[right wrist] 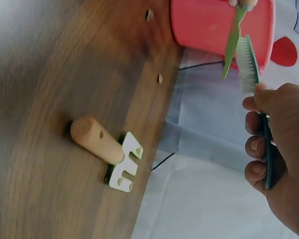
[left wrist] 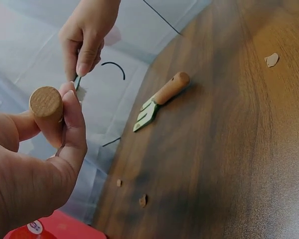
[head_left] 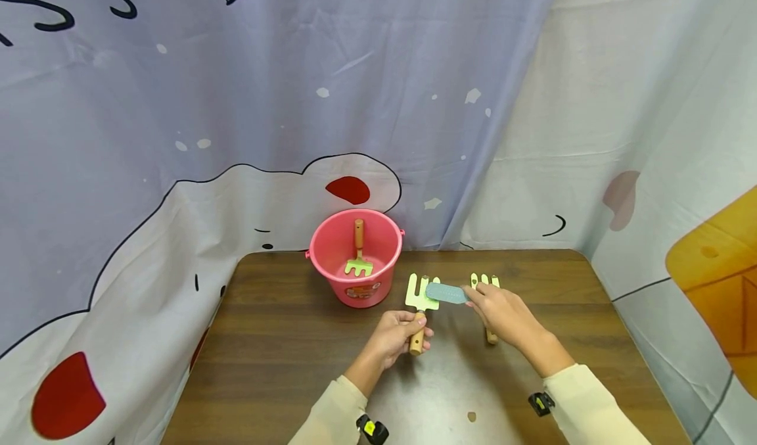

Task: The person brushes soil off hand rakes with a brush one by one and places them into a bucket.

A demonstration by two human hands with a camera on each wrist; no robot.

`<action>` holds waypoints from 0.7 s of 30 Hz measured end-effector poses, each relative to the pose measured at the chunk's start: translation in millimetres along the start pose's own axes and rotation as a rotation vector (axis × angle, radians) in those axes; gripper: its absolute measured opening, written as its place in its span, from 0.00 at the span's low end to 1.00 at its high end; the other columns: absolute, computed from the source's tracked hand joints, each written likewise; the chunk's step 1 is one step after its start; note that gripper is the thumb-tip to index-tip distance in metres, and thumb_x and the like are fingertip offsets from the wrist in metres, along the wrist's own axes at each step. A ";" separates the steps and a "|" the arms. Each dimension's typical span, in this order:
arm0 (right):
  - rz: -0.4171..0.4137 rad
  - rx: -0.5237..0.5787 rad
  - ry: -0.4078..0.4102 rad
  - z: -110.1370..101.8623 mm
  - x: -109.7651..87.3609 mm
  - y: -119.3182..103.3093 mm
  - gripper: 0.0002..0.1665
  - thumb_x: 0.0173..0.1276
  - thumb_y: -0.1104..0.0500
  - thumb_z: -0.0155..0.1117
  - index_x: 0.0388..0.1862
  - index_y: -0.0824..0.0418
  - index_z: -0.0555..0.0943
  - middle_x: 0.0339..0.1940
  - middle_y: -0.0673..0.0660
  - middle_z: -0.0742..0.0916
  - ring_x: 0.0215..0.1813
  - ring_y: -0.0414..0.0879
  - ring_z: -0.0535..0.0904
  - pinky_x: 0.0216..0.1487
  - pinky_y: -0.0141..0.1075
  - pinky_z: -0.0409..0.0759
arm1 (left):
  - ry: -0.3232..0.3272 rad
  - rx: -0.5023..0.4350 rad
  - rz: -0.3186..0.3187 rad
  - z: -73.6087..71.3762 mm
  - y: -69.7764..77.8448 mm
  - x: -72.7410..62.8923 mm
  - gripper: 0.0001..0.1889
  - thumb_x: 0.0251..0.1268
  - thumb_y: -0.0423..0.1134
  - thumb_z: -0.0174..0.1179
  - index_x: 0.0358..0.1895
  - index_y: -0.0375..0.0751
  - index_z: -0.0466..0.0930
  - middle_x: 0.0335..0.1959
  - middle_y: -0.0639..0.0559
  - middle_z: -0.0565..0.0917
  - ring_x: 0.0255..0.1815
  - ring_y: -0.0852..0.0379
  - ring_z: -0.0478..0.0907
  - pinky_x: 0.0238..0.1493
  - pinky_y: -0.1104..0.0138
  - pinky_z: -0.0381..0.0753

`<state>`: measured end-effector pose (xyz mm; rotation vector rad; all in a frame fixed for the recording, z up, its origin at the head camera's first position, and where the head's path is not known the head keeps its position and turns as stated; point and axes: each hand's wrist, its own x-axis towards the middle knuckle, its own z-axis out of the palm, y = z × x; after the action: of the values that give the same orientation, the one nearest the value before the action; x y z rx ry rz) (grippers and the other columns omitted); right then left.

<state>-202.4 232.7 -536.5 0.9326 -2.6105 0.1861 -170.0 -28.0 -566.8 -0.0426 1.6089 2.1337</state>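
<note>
My left hand [head_left: 393, 336] grips the wooden handle of a small garden fork [head_left: 416, 299], its pale green tines pointing away from me above the table. In my right hand [head_left: 505, 313] is a teal brush [head_left: 446, 292] with white bristles, plain in the right wrist view [right wrist: 246, 69]. The bristles face the fork's green head at very close range; whether they touch it I cannot tell. Beneath and beside my right hand, a second garden fork [left wrist: 164, 97] lies on the table, its handle toward me.
A pink bucket [head_left: 319, 251] stands at the table's back edge, left of my hands, with another small green fork [head_left: 359, 265] inside. Small brown bits, such as one flake [head_left: 471, 417], lie on the wooden table [head_left: 266, 366]. A printed curtain [head_left: 236, 103] hangs behind.
</note>
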 end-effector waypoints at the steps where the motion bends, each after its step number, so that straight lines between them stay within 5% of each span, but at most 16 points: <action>1: -0.003 -0.005 0.008 1.7 0.6 3.1 0.17 0.78 0.51 0.62 0.55 0.61 0.83 0.30 0.52 0.80 0.25 0.43 0.71 0.23 0.36 0.76 | -0.001 -0.001 -0.001 -0.3 -0.1 -0.2 0.17 0.78 0.33 0.57 0.56 0.17 0.73 0.35 0.39 0.89 0.22 0.57 0.85 0.31 0.67 0.90; 8: 0.053 -0.017 -0.014 11.7 8.7 19.5 0.18 0.72 0.58 0.68 0.58 0.64 0.84 0.32 0.54 0.81 0.28 0.46 0.77 0.26 0.41 0.83 | -0.009 0.004 -0.007 0.2 -0.4 -2.8 0.15 0.77 0.33 0.58 0.53 0.20 0.75 0.35 0.38 0.89 0.22 0.56 0.85 0.33 0.64 0.91; 16: 0.193 0.126 -0.115 -2.0 16.4 18.6 0.20 0.78 0.57 0.61 0.64 0.64 0.81 0.33 0.50 0.80 0.29 0.40 0.71 0.29 0.37 0.76 | -0.016 0.010 -0.003 2.7 -0.9 -4.4 0.15 0.77 0.33 0.58 0.54 0.20 0.76 0.38 0.32 0.88 0.21 0.56 0.85 0.31 0.65 0.90; 21: 0.163 0.193 -0.118 -4.4 10.6 1.7 0.20 0.77 0.57 0.62 0.64 0.63 0.81 0.43 0.55 0.87 0.41 0.49 0.84 0.45 0.49 0.87 | -0.014 0.011 -0.003 2.2 -1.6 -4.3 0.15 0.77 0.33 0.58 0.53 0.20 0.76 0.33 0.42 0.88 0.21 0.56 0.85 0.32 0.65 0.91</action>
<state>-209.8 228.9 -528.4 0.8137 -2.8183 0.4449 -165.0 -27.1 -566.3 -0.0262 1.6110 2.1185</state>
